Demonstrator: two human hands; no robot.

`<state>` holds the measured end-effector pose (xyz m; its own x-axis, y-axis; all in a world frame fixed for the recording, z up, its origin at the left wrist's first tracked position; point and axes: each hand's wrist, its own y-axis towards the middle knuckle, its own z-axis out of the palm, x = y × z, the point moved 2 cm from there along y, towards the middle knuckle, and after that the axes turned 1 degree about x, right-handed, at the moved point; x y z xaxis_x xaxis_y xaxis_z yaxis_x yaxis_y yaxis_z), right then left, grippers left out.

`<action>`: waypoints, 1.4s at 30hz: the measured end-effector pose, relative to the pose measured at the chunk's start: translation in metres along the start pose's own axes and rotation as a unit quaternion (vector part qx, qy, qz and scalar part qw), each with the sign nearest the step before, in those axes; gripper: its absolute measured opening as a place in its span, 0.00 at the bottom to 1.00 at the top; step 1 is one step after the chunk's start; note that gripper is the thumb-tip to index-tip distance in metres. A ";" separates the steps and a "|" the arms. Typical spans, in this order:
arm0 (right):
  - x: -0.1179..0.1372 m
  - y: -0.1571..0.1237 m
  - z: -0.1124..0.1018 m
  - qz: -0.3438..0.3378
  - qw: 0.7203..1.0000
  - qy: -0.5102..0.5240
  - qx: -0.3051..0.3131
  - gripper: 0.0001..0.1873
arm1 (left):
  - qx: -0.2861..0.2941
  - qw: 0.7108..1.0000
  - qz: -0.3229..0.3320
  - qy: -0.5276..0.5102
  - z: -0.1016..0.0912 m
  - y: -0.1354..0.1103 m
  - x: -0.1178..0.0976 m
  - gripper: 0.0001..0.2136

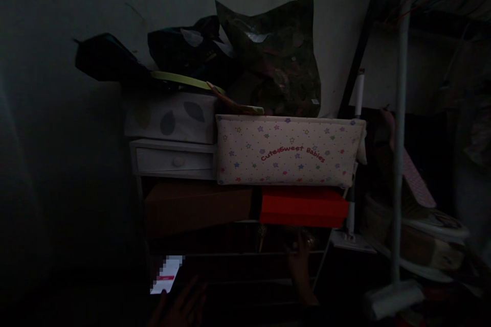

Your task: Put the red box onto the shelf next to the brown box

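Head view, light: very dim; the lower part of the picture is almost black, so detail near the hands is hard to read.
Left hand: low in the picture, fingers loosely spread, palm down; it holds nothing that shows.
Phone: a lit screen just above and to the left of the left hand, close to the fingertips; whether they touch it I cannot tell.
Right hand: reaching up and forward into a wire shelf; fingers seem curled about something small and dark, but whether it grips I cannot tell.
Red box: just above the right hand, lying flat on the shelf frame, which carries its weight.
Brown box: up and left of the right hand, beside the red one.
Fabric bin: star-printed, stacked on the red box, further above the right hand.
Small drawer unit: above the left hand, resting on the brown box.
Dark bags: piled on top, leaning against the wall for support.
White pole: well to the right of the right hand, upright.
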<state>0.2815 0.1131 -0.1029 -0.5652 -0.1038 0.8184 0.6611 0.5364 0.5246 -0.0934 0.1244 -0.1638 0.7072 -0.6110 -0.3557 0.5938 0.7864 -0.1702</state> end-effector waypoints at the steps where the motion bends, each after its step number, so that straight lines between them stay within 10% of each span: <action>1: 0.007 -0.006 0.012 -0.013 0.999 0.000 0.031 0.33 | 0.003 1.000 -0.003 0.003 -0.001 0.001 0.000 0.32; 4: 0.028 -0.019 0.053 -0.030 0.983 0.001 0.181 0.37 | 0.014 1.000 -0.003 0.010 -0.002 0.002 0.002 0.31; 9: 0.035 -0.009 0.082 -0.005 0.969 -0.041 0.244 0.38 | 0.004 0.997 0.021 0.076 -0.006 0.003 0.006 0.26; 22: 0.041 0.003 0.038 -0.224 0.868 -0.337 0.287 0.33 | -0.077 0.966 0.047 0.244 0.001 0.022 0.003 0.27; 25: 0.034 -0.009 0.044 -0.246 0.841 -0.394 0.277 0.33 | -0.109 0.845 0.152 0.501 0.039 0.040 0.021 0.28; 28: 0.023 -0.019 0.049 -0.249 0.827 -0.421 0.276 0.33 | -0.074 0.648 0.292 0.699 0.090 0.062 0.034 0.24; 31: 0.017 -0.022 0.048 -0.243 0.826 -0.442 0.253 0.35 | -0.083 0.584 0.271 0.761 0.113 0.085 0.032 0.28; 37: 0.039 -0.028 0.055 -0.172 0.911 -0.281 0.249 0.36 | -0.204 0.587 0.306 0.721 0.066 0.093 0.012 0.33; 42: 0.059 -0.035 0.100 -0.028 0.968 -0.027 0.250 0.39 | -0.224 0.661 0.267 0.665 0.014 0.078 0.018 0.33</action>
<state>0.1753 0.1720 -0.0966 -0.6262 -0.1079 0.7721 0.3154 0.8706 0.3775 -0.0287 0.1731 -0.1704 -0.3693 0.1491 -0.9173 0.0115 0.9877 0.1559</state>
